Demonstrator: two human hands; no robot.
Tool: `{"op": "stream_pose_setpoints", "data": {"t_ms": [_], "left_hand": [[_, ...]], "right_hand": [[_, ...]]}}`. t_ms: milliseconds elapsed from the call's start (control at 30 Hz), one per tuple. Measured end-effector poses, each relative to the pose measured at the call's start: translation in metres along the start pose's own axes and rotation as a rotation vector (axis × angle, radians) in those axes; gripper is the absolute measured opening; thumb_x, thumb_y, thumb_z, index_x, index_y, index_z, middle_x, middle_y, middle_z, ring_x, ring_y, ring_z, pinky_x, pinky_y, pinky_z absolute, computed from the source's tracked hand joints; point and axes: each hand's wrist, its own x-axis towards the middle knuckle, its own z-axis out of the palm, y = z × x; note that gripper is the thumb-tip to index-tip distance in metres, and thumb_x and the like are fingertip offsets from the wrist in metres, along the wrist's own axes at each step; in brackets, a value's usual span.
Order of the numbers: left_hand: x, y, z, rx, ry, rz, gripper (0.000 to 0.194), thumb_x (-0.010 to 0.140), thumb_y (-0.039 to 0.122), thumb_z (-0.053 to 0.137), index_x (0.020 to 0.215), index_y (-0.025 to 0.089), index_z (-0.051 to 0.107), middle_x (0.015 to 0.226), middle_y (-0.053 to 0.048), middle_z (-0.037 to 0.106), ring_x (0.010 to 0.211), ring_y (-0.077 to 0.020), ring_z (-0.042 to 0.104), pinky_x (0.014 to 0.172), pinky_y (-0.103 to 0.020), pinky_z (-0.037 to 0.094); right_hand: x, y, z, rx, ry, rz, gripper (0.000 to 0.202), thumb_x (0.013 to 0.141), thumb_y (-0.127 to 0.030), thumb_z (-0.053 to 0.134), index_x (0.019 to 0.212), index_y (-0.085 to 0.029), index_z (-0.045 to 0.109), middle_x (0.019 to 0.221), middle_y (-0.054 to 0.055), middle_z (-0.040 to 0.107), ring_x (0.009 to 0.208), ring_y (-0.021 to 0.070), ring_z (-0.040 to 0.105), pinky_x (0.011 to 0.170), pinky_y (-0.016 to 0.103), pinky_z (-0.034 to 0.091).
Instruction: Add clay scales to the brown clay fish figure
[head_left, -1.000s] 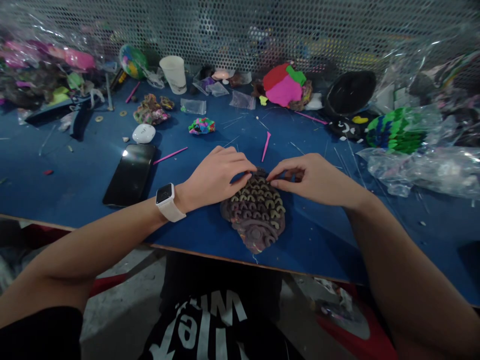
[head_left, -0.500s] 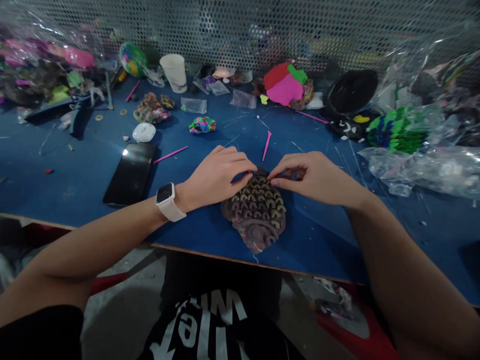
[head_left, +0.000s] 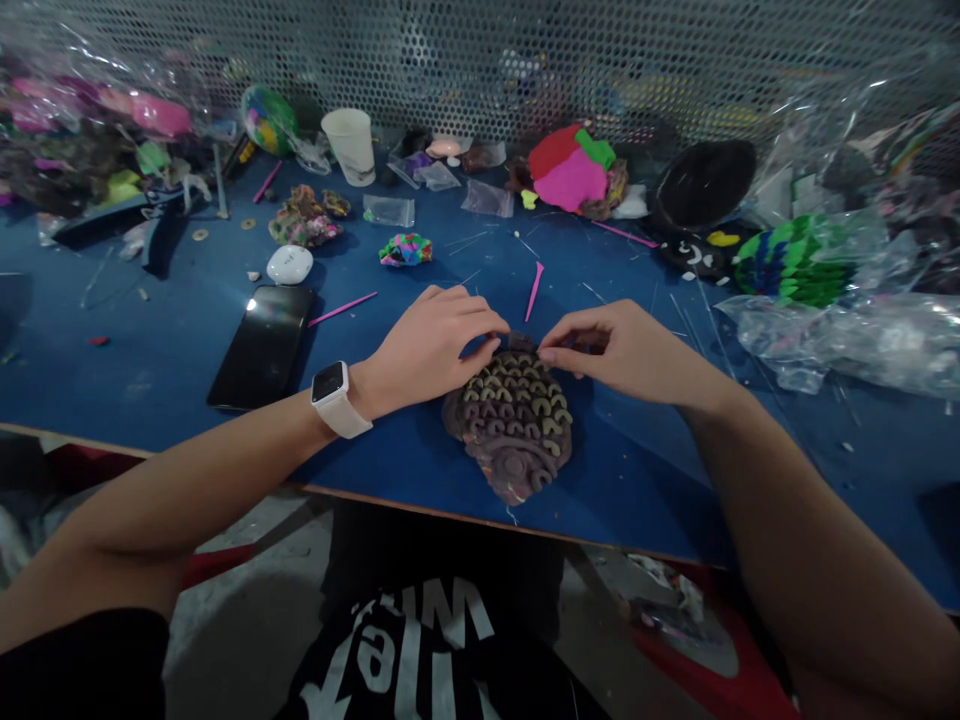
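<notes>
A brownish-grey clay fish (head_left: 517, 420) lies flat on the blue table, its surface covered in rows of small curved scales, with a round eye at the near end. My left hand (head_left: 446, 340) rests over its far left edge, thumb and index finger closing on the clay by the narrow tail end. From the other side, the thumb and index finger of my right hand (head_left: 611, 350) pinch at the far right edge of the clay. Between the two sets of fingertips the narrow end shows. Exactly what lies between the fingers is hard to see.
Left of my left hand lie a black phone (head_left: 262, 345), a white case (head_left: 290, 265) and a pink stick tool (head_left: 343, 308). Another pink tool (head_left: 533, 291) lies beyond the fish. Farther back stand a paper cup (head_left: 351, 148), colourful clay (head_left: 574, 170) and a black bowl (head_left: 705, 185).
My right fingertips have shifted slightly at the fish's far edge, and my left fingers have moved a little away from the scales, uncovering more of them. The fish stays in place.
</notes>
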Motion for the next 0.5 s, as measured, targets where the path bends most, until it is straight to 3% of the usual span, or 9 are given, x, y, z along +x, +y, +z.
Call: {"op": "stream_pose_setpoints", "data": {"t_ms": [200, 500], "left_hand": [[0.0000, 0.0010, 0.0004, -0.012, -0.003, -0.002, 0.029, 0.115, 0.026, 0.055, 0.124, 0.021, 0.082, 0.116, -0.010, 0.084, 0.107, -0.0272, 0.074, 0.094, -0.043, 0.051], [-0.0003, -0.0003, 0.0009, 0.015, -0.017, -0.014, 0.029, 0.115, 0.027, 0.056, 0.124, 0.020, 0.082, 0.116, -0.010, 0.084, 0.105, -0.0279, 0.072, 0.093, -0.043, 0.051]], "right_hand": [[0.0007, 0.0048, -0.0029, 0.086, -0.019, 0.018, 0.027, 0.088, -0.048, 0.087, 0.095, -0.022, 0.087, 0.083, 0.007, 0.085, 0.073, 0.0228, 0.077, 0.070, 0.038, 0.060], [0.0025, 0.0072, 0.0013, 0.119, -0.053, 0.050, 0.029, 0.089, -0.051, 0.087, 0.095, -0.022, 0.088, 0.080, 0.007, 0.083, 0.069, 0.0212, 0.074, 0.065, 0.037, 0.058]]}}
